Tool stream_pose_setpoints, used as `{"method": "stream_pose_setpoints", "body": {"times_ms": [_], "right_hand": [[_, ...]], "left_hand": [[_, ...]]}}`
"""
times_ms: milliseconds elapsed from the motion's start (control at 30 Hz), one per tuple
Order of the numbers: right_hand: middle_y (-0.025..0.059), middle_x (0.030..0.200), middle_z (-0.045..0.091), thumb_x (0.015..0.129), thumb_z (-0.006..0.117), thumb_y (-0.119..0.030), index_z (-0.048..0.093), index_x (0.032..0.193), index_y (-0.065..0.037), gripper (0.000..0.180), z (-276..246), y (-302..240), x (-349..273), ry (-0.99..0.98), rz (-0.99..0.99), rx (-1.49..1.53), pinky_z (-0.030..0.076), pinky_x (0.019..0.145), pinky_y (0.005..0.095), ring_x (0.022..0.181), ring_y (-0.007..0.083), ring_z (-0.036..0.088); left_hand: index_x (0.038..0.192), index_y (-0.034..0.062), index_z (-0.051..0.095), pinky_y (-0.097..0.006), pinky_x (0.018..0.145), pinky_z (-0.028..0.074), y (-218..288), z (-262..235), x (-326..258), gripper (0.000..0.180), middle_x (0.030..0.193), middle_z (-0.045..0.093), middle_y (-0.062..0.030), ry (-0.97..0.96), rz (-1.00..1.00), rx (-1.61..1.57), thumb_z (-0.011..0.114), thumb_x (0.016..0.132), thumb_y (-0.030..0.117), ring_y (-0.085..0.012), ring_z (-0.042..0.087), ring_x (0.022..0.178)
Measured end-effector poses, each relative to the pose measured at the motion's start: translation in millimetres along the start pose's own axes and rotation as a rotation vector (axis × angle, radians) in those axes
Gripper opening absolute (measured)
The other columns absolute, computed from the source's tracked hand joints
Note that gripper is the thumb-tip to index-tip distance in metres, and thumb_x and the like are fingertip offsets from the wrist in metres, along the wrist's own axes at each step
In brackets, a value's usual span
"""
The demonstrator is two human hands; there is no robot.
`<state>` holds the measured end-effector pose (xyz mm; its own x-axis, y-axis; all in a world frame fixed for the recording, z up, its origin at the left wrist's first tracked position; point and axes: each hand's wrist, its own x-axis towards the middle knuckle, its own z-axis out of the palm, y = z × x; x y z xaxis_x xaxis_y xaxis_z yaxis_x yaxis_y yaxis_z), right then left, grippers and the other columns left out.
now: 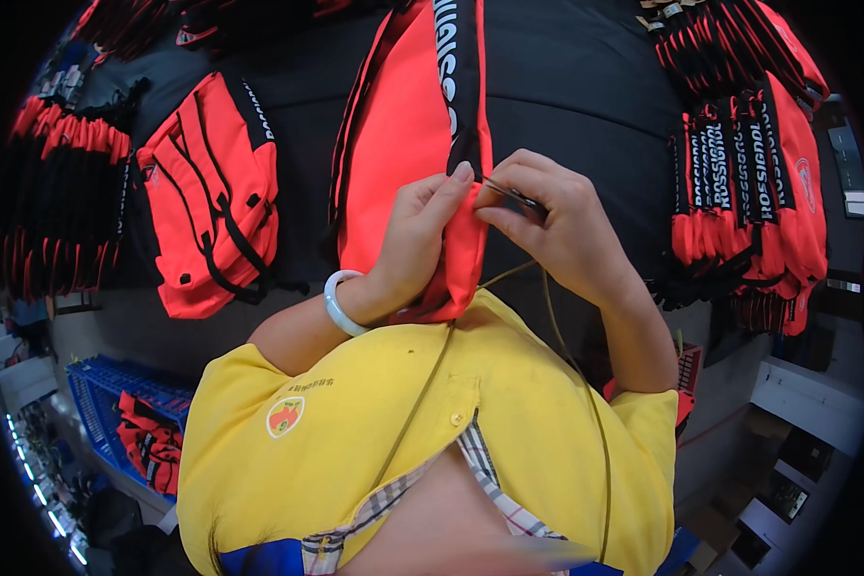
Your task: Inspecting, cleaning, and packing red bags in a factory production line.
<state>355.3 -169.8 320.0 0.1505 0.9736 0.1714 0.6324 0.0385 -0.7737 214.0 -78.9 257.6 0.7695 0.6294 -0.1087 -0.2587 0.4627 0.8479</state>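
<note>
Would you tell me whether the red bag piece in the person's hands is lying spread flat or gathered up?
Gathered up: the left hand pinches the red bag piece into a fold at its lower edge, while the right hand holds small snips against it.

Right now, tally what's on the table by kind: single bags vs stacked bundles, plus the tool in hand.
Red-and-black bags lying singly: 2 (bag in hand, bag at left)
Stacked bundles: 2 (left stack, right stack)
Small metal snips in right hand: 1
Total: 5

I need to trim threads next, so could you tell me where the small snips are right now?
In the head view, the small snips are pinched in the right hand, just right of centre, against the edge of the red fabric piece the left hand grips.
</note>
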Motion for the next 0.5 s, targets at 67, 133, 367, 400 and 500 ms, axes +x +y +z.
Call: {"method": "stream_pose_setpoints", "body": {"times_ms": [67,133,367,400,500], "right_hand": [[0.0048,0.085,0.055,0.078,0.065,0.007,0.059,0.089,0.000,0.014,3.8,-1.6,-0.9,0.008,-0.028,-0.032,0.039,0.055,0.0249,0.064,0.0110,0.048],[0.0054,0.085,0.054,0.079,0.063,0.008,0.056,0.089,0.001,0.014,7.0,-0.2,-2.6,0.015,-0.055,-0.066,0.040,0.056,0.0258,0.065,0.0121,0.050],[0.0062,0.082,0.051,0.087,0.062,-0.001,0.054,0.092,0.000,0.009,7.9,19.6,-12.9,0.146,-0.060,0.296,0.041,0.055,0.0232,0.060,0.0127,0.048],[0.0043,0.082,0.051,0.090,0.061,-0.002,0.055,0.093,-0.001,0.007,5.3,20.5,-18.3,0.269,0.026,0.502,0.039,0.054,0.0211,0.060,0.0074,0.045],[0.0020,0.071,0.054,0.090,0.065,-0.014,0.057,0.094,-0.003,0.014,-20.6,3.6,-22.5,0.202,0.138,0.024,0.041,0.055,0.0207,0.059,0.0068,0.051]], "left_hand": [[0.084,0.0025,0.065,-0.017,0.055,0.032,-2.5,-1.8,0.4,0.035,0.070,0.052,0.0075,-0.035,0.024,0.042,0.049,0.102,0.028,0.0015,0.040,0.064],[0.084,0.0024,0.064,-0.017,0.055,0.032,-1.7,-1.5,-0.4,0.036,0.069,0.051,0.0076,-0.046,0.027,0.073,0.048,0.102,0.029,0.0014,0.040,0.063],[0.076,0.0047,0.059,-0.018,0.050,0.029,-2.2,-6.3,-4.3,0.041,0.062,0.045,0.0098,-0.058,-0.080,0.099,0.046,0.103,0.032,0.0013,0.034,0.055],[0.076,0.0047,0.059,-0.018,0.050,0.029,-4.3,-7.5,-3.7,0.041,0.062,0.045,0.0098,-0.057,-0.082,0.098,0.046,0.103,0.032,0.0013,0.034,0.055],[0.073,0.0070,0.056,-0.018,0.050,0.029,-8.5,-11.5,-4.7,0.041,0.061,0.044,0.0099,-0.086,-0.095,0.045,0.046,0.103,0.032,0.0012,0.034,0.055]]}}
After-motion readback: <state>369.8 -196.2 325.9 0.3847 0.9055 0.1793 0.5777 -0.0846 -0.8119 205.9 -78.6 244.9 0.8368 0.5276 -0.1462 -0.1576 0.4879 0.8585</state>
